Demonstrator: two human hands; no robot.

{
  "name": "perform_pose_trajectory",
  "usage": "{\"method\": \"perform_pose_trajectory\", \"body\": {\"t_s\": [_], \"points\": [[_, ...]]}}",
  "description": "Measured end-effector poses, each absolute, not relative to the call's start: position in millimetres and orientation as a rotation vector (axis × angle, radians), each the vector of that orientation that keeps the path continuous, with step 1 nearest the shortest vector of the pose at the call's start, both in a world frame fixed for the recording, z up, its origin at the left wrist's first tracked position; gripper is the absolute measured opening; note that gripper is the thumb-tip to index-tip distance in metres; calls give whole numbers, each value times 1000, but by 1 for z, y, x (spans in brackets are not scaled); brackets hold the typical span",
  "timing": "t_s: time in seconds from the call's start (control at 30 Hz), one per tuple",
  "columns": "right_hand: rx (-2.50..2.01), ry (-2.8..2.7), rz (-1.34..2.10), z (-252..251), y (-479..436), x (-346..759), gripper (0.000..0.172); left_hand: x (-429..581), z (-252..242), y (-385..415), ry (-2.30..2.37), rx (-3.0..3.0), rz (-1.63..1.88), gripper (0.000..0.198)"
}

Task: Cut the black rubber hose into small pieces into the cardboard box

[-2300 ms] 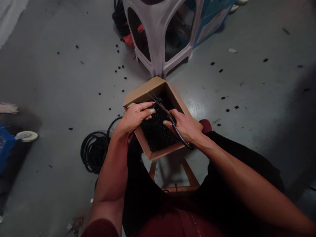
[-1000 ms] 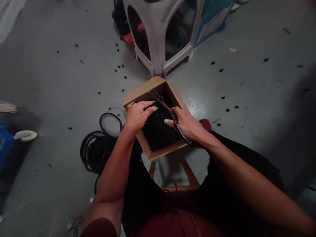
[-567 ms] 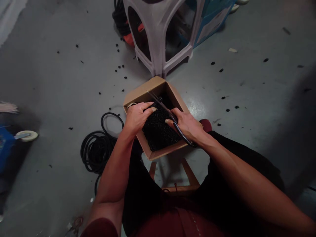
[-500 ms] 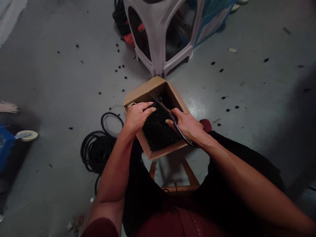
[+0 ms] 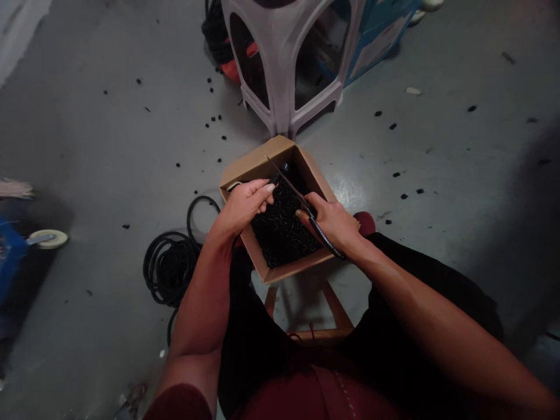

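My right hand (image 5: 336, 223) is wrapped round the dark handles of a pair of scissors (image 5: 289, 185). Their blades point up and to the left over a cardboard box (image 5: 256, 252) and look closed together. Between thumb and fingers, my left hand (image 5: 242, 205) pinches a black tube or cord, its short end (image 5: 274, 179) showing right by the blades. Many small black cut pieces (image 5: 286, 233) fill the box below both hands. On the floor to the left lies a coil of black tubing (image 5: 168, 268), one loop rising towards my left forearm.
A pale plastic stool (image 5: 282, 76) stands just beyond the box, with a blue crate (image 5: 376, 35) behind it. Several black bits (image 5: 396, 174) are scattered over the grey floor. A wooden seat edge (image 5: 324, 335) shows between my legs. A caster wheel (image 5: 47, 239) is at far left.
The scissor blades have gone from slightly apart to closed. My left fingers have curled in and turned around the black tube, while the box stays in place.
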State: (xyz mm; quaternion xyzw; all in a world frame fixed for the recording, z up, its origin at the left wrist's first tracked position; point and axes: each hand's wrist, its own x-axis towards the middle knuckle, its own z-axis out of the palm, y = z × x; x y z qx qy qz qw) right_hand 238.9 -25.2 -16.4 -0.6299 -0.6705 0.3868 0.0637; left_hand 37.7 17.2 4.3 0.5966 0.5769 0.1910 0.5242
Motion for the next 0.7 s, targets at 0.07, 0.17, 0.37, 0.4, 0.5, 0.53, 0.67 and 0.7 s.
{"method": "perform_pose_trajectory", "body": {"t_s": [0.07, 0.17, 0.37, 0.4, 0.5, 0.53, 0.67, 0.7], "points": [[-1887, -2022, 1195, -17, -25, 240, 31, 37, 3, 17, 1355, 1394, 477, 30], [-1874, -2000, 1244, -18, -23, 243, 28, 36, 3, 17, 1343, 1344, 503, 32], [-1791, -1933, 1373, -22, -20, 248, 26, 38, 6, 16, 1281, 1159, 577, 26], [-1760, -1916, 1418, -23, -20, 249, 27, 38, 6, 16, 1279, 1144, 587, 26], [-1672, -1776, 1518, -24, -20, 248, 30, 39, 6, 16, 1287, 1152, 596, 23], [-1646, -1698, 1532, -24, -20, 248, 30, 39, 5, 16, 1291, 1161, 590, 20], [-1546, -1351, 1568, -24, -16, 248, 29, 44, 3, 13, 1249, 1191, 513, 25], [-1521, -1269, 1573, -25, -15, 248, 30, 47, 3, 12, 1221, 1186, 485, 31]]}}
